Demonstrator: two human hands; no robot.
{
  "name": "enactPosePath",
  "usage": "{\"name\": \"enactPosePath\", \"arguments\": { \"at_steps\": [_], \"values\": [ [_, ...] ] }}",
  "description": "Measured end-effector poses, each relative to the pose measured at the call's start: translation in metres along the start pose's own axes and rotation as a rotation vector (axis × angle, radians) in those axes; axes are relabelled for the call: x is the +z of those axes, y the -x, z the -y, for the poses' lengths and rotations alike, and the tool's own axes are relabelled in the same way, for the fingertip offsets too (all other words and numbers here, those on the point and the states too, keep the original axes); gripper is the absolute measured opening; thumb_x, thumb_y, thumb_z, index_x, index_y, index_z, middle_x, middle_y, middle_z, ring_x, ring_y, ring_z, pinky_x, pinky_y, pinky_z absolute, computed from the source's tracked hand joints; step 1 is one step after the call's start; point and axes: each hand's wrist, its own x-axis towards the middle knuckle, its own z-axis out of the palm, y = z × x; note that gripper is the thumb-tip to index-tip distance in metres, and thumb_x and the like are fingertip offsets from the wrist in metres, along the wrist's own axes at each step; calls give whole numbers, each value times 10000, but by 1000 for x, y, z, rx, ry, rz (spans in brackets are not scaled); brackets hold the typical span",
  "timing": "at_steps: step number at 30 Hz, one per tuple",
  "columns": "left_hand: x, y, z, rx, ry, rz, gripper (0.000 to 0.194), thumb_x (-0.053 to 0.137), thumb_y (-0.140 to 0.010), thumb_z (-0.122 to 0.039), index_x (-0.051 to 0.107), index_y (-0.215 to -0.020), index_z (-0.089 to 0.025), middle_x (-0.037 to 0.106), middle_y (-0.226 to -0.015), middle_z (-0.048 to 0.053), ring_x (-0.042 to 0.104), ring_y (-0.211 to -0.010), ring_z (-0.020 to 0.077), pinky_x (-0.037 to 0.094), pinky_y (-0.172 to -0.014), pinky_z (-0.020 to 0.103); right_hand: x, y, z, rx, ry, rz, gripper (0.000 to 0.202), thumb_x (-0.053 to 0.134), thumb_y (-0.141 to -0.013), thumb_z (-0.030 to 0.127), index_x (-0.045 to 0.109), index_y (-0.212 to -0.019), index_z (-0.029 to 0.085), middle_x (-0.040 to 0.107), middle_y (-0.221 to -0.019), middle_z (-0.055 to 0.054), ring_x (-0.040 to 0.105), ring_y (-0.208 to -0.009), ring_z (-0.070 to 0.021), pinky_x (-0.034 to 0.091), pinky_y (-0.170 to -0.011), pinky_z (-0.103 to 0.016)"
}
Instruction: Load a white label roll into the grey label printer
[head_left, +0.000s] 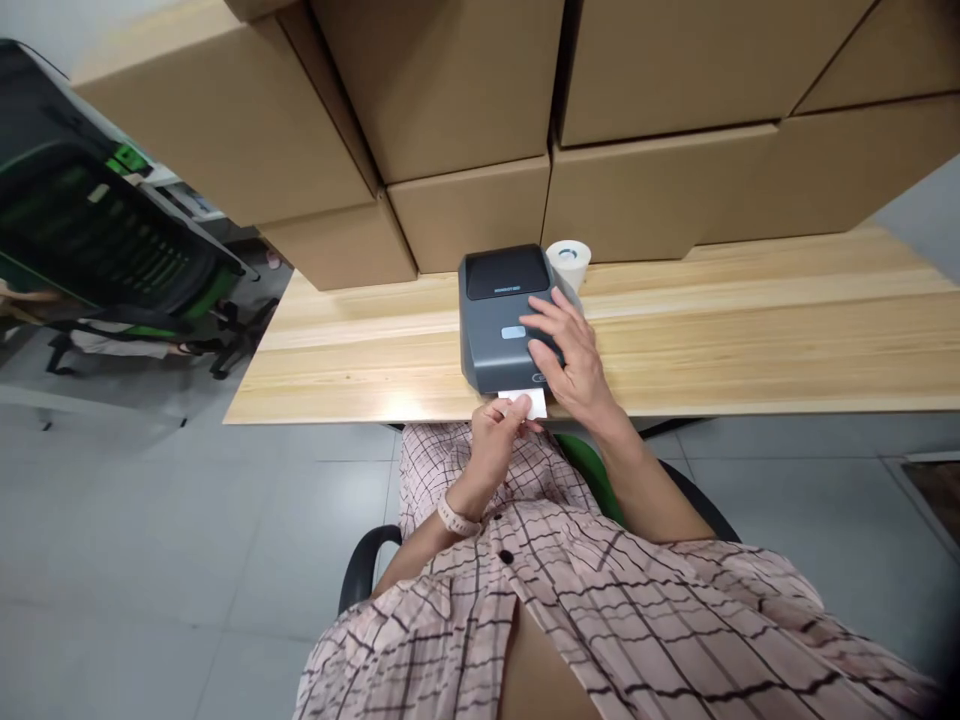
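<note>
A dark grey label printer stands near the front edge of the wooden table, its lid down. From its front slot comes a white paper label. My left hand pinches this label between thumb and fingers, just below the printer's front. On the printer's top right side rests my right hand, fingers spread and bent, holding nothing. Part of the printer's right side is hidden beneath it. Behind the printer, at its back right corner, a white paper roll stands on end.
Stacked cardboard boxes line the back of the wooden table. The front table edge runs close to my lap. A black and green office chair is at the left, with part of another person beyond it. My chair's armrest is beside me.
</note>
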Motion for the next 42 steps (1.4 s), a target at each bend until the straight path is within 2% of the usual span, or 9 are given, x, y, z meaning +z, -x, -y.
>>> {"name": "enactPosePath", "arguments": {
  "at_steps": [5, 12, 17, 21, 27, 33, 35, 39, 42],
  "values": [
    [-6, 0, 9, 77, -127, -29, 558, 812, -737, -691, 698, -576, -169, 676, -555, 24, 510, -539, 100, 420, -584, 256, -11, -6, 3, -116, 231, 82, 332, 494, -1097, 500, 743, -1228, 323, 682, -1506, 4, 501, -1523, -301, 220, -1315, -625],
    [-9, -2, 9, 97, -145, -34, 560, 811, -742, -698, 726, -565, -174, 668, -552, 23, 509, -557, 110, 420, -595, 263, -18, -18, 0, -133, 155, 225, 441, 509, -1049, 644, 722, -1171, 277, 660, -1533, -46, 465, -1555, -323, 271, -1304, -623],
    [-12, -5, 12, 78, -131, -22, 563, 831, -729, -698, 739, -562, -168, 680, -553, 26, 528, -546, 110, 425, -588, 262, -31, -9, 1, -19, -81, 57, 561, 541, -1023, 662, 573, -1460, 312, 498, -1673, -102, 451, -1561, -328, 383, -1261, -615],
    [-12, -7, 12, 52, -106, 6, 590, 843, -699, -721, 703, -534, -172, 696, -572, 30, 604, -571, 139, 481, -614, 279, -38, -11, -2, -72, -171, 18, 702, 418, -1032, 733, 339, -1651, 411, 341, -1765, -51, 342, -1624, -324, 319, -1306, -626],
    [-35, -3, 20, 242, -232, 4, 613, 637, -941, -658, 697, -572, -172, 662, -560, 20, 583, -540, 127, 452, -563, 265, -24, -71, -22, -206, -102, -38, 768, 273, -1042, 768, 134, -1706, 408, 209, -1802, -20, 216, -1670, -330, 228, -1339, -655],
    [-65, -17, -9, 633, -292, -363, 357, 578, -1019, -442, 762, -829, -203, 689, -670, 1, 622, -603, 121, 472, -568, 242, -18, -155, -41, -137, -48, -89, 674, 292, -1064, 730, 249, -1654, 407, 388, -1727, 4, 406, -1587, -279, 347, -1322, -553],
    [-66, -33, -32, 640, -372, -406, 208, 614, -991, -358, 756, -1037, -213, 764, -878, 41, 709, -796, 156, 541, -688, 277, -17, -179, -43, -105, -21, -110, 648, 306, -1080, 711, 289, -1630, 369, 397, -1727, 3, 417, -1577, -238, 353, -1322, -499],
    [-58, -75, -65, 510, -538, -252, 461, 659, -952, -305, 600, -1403, -232, 647, -1480, 149, 619, -1348, 259, 534, -1064, 419, -22, -212, -42, 43, 40, -11, 588, 331, -1144, 573, 276, -1620, 232, 408, -1725, -48, 440, -1554, -170, 350, -1292, -371],
    [-52, -105, -67, 377, -535, -114, 621, 689, -927, -342, 507, -1506, -211, 603, -1542, 179, 599, -1375, 280, 524, -1092, 430, -33, -213, -36, 47, 136, 69, 658, 483, -1117, 462, 257, -1648, 147, 413, -1717, -111, 456, -1549, -256, 369, -1271, -415]
  ]
}}
